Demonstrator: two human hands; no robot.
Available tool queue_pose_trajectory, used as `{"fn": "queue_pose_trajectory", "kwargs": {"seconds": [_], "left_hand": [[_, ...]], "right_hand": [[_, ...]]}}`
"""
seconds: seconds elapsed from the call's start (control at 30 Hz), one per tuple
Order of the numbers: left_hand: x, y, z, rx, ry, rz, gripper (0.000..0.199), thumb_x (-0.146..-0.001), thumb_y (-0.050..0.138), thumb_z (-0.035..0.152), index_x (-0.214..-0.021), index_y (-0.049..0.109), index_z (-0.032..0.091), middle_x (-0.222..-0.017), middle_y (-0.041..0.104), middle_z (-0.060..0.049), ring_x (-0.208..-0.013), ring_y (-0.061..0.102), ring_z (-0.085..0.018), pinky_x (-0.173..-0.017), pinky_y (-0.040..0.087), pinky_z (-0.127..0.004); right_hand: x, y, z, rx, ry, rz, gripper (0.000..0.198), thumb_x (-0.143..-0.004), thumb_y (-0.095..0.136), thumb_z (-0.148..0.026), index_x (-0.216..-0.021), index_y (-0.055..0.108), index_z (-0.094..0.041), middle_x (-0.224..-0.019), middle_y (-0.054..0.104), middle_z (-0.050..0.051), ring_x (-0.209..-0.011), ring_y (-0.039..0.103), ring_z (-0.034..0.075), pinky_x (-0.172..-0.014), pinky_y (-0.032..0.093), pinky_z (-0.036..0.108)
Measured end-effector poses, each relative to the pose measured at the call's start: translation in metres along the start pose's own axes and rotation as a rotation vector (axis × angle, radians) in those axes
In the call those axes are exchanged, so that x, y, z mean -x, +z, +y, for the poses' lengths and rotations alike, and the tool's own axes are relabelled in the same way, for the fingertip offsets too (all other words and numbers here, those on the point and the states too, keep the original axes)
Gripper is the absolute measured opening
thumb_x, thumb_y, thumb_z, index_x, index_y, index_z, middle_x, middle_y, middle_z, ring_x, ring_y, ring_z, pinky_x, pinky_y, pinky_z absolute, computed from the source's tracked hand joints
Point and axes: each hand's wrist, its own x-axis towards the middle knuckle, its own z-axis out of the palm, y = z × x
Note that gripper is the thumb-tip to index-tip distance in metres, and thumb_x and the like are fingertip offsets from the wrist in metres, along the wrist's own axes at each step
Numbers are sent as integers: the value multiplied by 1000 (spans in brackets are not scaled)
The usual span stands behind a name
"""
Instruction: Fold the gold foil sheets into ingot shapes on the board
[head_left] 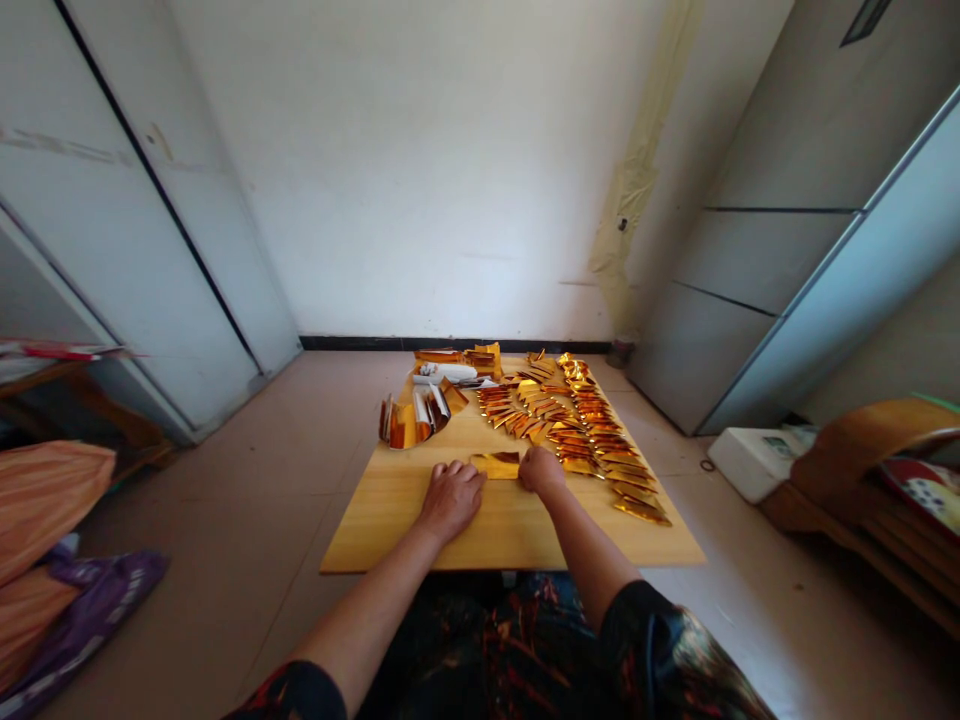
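gold sheet (pixel 496 465), one, flat-looking and shiny, lying on the surface (pixel 480 535); landmark for all else. left hand (pixel 454 498), one, back uppermost, fingers loosely bent, at the sheet's left end; whether it pinches or merely presses, cannot tell. right hand (pixel 540 468), one, fingers curled in, at the sheet's right end; fingertips hidden, pinch not confirmed. folded gold pieces (pixel 607 425), many, overlapping in rows, beyond and to the right of the sheet, the nearest row close beside the right hand. curled gold sheets (pixel 409 425), a loose batch, beyond and to the left of the sheet. white object (pixel 448 372), one, farther beyond the sheet, nature unclear. risks, as judged: uneven pressure from the hands could skew or crease the sheet; hard pulling could tear it; a rightward sweep of the right hand could disturb the rows.
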Motion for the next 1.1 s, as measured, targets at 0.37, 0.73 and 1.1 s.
{"fn": "queue_pose_trajectory", "kwargs": {"seconds": [0.37,0.73,1.1], "left_hand": [[1,-1,2,30,3,17,25,-87,48,23,-108,62,26,-97,63,-6,-97,50,-21,-80,33,-37],[6,-4,2,18,-13,42,24,-87,49,22,-105,63,27,-99,67,-5,-98,51,-22,-86,30,-42],[16,-1,-6,43,-26,61,27,-85,50,21,-107,63,29,-119,65,-2,-103,53,-22,-87,32,-44]], "right_hand": [[13,8,-35,-54,-214,-18,18,-76,56,-18,-86,70,-21,-90,70,5,-82,63,16,-64,39,21],[7,17,-30,-56,-197,-71,14,-72,61,-18,-84,70,-20,-89,70,5,-81,63,16,-62,40,20],[2,12,-8,-46,-137,-48,19,-72,57,-13,-82,71,-22,-85,71,4,-76,63,16,-61,40,20]]}}
